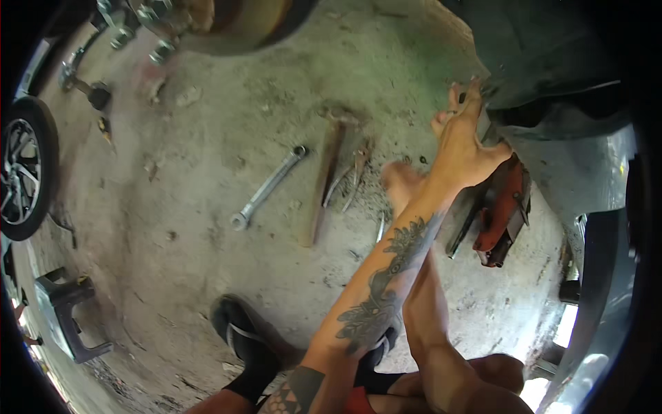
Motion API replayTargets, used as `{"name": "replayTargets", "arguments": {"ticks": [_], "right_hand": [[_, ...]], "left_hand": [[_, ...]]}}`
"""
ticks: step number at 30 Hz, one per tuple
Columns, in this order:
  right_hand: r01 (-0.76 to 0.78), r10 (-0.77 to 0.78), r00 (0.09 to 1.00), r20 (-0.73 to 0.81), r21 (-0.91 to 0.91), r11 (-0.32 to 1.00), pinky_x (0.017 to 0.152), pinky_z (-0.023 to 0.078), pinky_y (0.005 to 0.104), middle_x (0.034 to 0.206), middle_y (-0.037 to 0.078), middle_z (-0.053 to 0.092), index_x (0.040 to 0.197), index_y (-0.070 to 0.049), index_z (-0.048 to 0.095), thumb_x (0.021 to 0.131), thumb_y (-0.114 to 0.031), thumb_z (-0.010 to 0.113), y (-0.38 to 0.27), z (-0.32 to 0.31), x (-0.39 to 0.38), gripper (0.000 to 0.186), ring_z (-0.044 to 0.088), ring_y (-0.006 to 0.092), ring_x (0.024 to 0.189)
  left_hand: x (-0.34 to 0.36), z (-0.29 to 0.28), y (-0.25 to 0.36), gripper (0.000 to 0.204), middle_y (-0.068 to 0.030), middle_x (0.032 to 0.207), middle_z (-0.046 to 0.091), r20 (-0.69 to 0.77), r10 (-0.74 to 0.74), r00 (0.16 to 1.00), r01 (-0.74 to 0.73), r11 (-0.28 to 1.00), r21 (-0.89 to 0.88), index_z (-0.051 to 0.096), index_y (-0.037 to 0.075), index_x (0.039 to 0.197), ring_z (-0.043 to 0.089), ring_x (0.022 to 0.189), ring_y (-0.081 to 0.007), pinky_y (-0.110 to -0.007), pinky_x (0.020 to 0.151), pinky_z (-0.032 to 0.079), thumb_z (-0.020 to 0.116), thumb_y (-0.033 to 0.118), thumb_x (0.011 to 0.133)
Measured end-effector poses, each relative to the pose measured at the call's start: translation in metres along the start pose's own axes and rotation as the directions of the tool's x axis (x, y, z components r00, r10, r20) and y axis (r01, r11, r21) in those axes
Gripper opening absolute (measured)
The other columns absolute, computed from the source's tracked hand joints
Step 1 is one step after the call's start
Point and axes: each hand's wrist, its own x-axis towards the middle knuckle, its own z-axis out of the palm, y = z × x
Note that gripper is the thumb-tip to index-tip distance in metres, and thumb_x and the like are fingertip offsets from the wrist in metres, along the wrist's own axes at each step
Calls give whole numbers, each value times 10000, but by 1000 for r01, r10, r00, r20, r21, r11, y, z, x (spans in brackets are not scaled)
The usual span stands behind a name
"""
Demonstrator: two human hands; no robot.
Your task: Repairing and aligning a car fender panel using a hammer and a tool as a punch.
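Observation:
My tattooed left arm crosses over my right one and reaches to the right. My left hand (460,146) is open, its fingers stretched and spread, beside a dark panel (538,48) of a vehicle; I see nothing held in it. Below and left of it, partly covered by the left forearm, my right hand (400,182) is smeared by motion, so its fingers cannot be made out. On the floor to its left lie pliers (357,169), a hammer (323,183) with a wooden handle, and a silver combination wrench (269,188).
A red jack (502,210) rests at right under the panel, beside a dark bar (463,224). At the far left are a wheel (27,169) and a grey plastic stool (65,310). Metal parts with bolts (162,50) show at the top left. My sandalled foot (241,328) is below.

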Motion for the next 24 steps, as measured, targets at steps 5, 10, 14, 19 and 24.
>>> {"name": "replayTargets", "arguments": {"ticks": [5,10,14,19,24], "right_hand": [[166,-90,979,182,-460,872,680,496,420,800,204,640,1114,-25,504,773,-327,659,-48,93,-64,481,637,361,800],[54,-141,982,-126,-527,848,744,484,460,836,233,619,1202,-17,382,733,-305,694,-39,104,-48,633,615,385,879],[-4,-69,989,-131,-490,872,730,478,481,772,229,596,1082,24,475,693,-258,718,-39,105,-32,538,607,401,851],[-308,305,837,455,-69,949,655,485,375,714,120,587,836,-25,607,649,-184,714,0,26,32,267,593,271,710],[532,-448,846,289,-390,752,681,454,402,756,122,603,823,-21,563,668,-124,618,48,-46,-34,195,578,253,740]], "left_hand": [[8,-16,11,966,-207,1302,474,124,-147,981,161,981,-110,274,-3,1387,217,1351,-387,-505,988,165,740,275,587],[10,-8,16,970,-221,1284,483,188,-155,970,169,984,-58,269,-4,1387,229,1349,-373,-483,990,161,741,276,587],[12,-21,9,974,-232,1270,490,210,-194,958,199,980,-1,265,-4,1388,238,1348,-361,-465,992,159,742,278,587],[0,-15,15,953,-274,1245,485,195,-233,953,245,968,-43,288,-4,1373,304,1318,-339,-459,989,192,745,288,590],[8,-18,-6,728,-220,1013,618,256,-192,947,221,971,-88,497,-15,1187,611,959,-354,-453,944,383,768,298,588]]}}
